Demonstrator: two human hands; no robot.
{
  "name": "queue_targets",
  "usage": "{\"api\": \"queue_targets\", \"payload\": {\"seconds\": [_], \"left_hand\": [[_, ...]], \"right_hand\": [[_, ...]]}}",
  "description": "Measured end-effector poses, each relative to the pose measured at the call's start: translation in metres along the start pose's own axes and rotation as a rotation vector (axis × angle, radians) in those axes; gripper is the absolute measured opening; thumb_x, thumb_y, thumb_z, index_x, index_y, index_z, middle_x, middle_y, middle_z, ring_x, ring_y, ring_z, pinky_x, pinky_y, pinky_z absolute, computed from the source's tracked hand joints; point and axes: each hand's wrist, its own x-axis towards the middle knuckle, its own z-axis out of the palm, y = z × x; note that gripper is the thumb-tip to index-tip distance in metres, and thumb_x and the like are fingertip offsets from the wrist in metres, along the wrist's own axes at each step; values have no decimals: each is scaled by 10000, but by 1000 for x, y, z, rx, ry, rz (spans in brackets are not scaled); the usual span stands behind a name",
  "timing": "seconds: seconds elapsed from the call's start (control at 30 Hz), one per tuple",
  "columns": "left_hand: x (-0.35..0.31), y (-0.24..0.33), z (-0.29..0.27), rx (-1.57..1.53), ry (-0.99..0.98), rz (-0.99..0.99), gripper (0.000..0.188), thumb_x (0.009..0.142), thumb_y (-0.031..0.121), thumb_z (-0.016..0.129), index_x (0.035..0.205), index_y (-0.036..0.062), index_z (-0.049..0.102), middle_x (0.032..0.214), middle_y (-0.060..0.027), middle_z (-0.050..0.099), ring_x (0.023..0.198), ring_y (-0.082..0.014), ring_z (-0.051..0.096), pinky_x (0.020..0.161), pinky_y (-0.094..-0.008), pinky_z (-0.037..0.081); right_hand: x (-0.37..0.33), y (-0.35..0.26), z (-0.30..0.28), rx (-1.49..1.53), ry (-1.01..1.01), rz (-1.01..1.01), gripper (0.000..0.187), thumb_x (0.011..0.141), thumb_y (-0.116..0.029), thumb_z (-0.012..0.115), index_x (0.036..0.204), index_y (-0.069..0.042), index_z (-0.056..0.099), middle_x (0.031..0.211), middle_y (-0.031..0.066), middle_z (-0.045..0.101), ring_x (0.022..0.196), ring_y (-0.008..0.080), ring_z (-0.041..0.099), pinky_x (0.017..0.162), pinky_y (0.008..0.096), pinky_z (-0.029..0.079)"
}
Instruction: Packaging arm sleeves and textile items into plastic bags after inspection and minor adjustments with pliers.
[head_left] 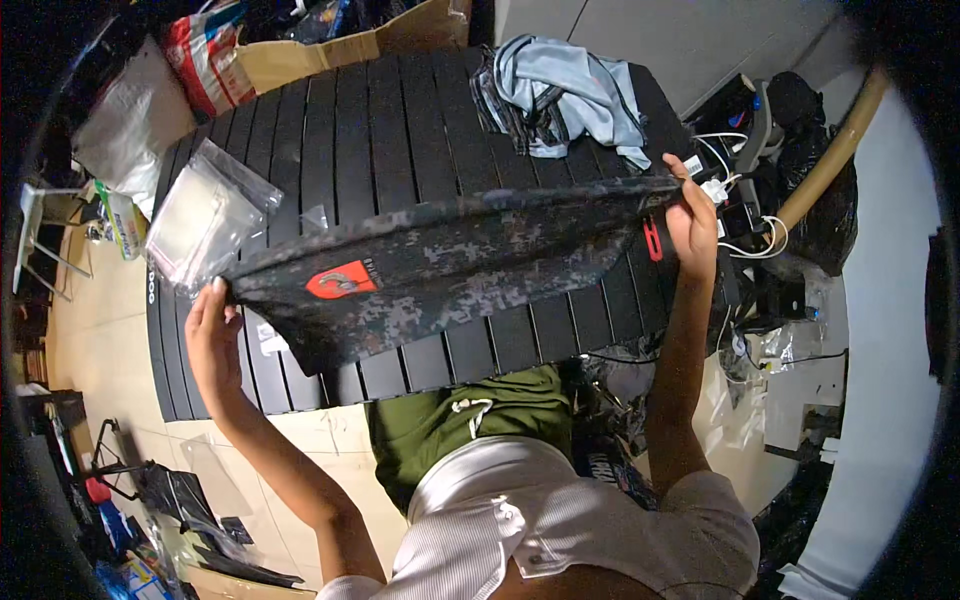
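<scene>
A dark digital-camouflage garment (470,265) with a red printed patch on it is stretched wide above the black slatted table. Its left corner is pinched by the fingers of my left hand (213,340). At the other end my right hand (692,230) grips the upper right corner, with thumb and finger closed on the fabric. A small red strip (652,238) hangs beside the right end of the cloth. Folds hide part of the garment, so I cannot tell its exact kind.
Clear plastic bags (205,215) lie on the table's left side. A crumpled light-blue garment (570,90) rests at the far right of the slatted table (375,165). White cables (765,240) and a power strip stand off the right edge. A cardboard box (310,60) is behind.
</scene>
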Motion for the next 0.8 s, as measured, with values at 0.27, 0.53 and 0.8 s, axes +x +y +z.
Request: {"api": "queue_targets", "payload": {"seconds": [0.27,0.53,0.8], "left_hand": [[-13,33,-1,-121,9,295,160,873,175,547,935,32,583,906,-21,607,844,-97,548,775,-259,403],[5,22,-33,-287,39,471,178,891,171,514,930,7,573,929,-87,616,864,-158,582,822,-314,457],[18,27,0,-141,99,321,88,835,130,606,878,57,580,826,-3,598,752,-80,545,678,-227,417]], "right_hand": [[-12,-16,8,141,-19,-254,347,897,-230,474,1029,86,528,1066,163,555,1007,250,511,925,389,360],[-13,-20,10,73,190,-346,268,909,-190,467,984,59,530,985,157,581,913,233,548,886,397,406],[-1,2,-1,79,300,-274,107,890,-84,486,944,-23,557,972,68,585,945,166,528,898,330,388]]}}
